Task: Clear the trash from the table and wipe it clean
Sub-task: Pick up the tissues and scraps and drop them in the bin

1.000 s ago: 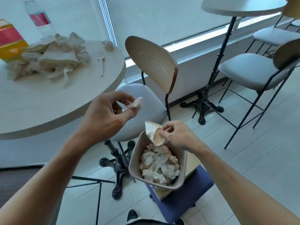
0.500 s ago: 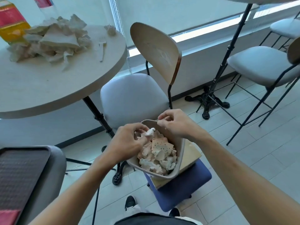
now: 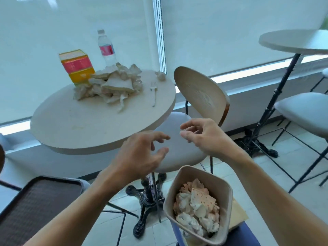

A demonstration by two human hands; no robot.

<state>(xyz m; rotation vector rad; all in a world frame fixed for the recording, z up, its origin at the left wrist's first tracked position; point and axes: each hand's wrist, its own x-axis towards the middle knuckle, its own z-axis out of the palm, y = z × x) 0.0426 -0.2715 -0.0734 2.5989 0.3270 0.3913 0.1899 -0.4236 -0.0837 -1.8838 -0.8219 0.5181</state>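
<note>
Round table (image 3: 74, 128) (window-side) bears crumpled napkins (image 3: 110, 86).

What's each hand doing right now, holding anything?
Left hand: open, fingers loosely curled, holding nothing.
Right hand: open, fingers loosely curled, holding nothing.

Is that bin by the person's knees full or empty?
Partly full. The bin holds crumpled paper trash that sits below its rim.

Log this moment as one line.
left hand: open, empty | right hand: open, empty | bin: part full | paper pile, fork: on table
</note>
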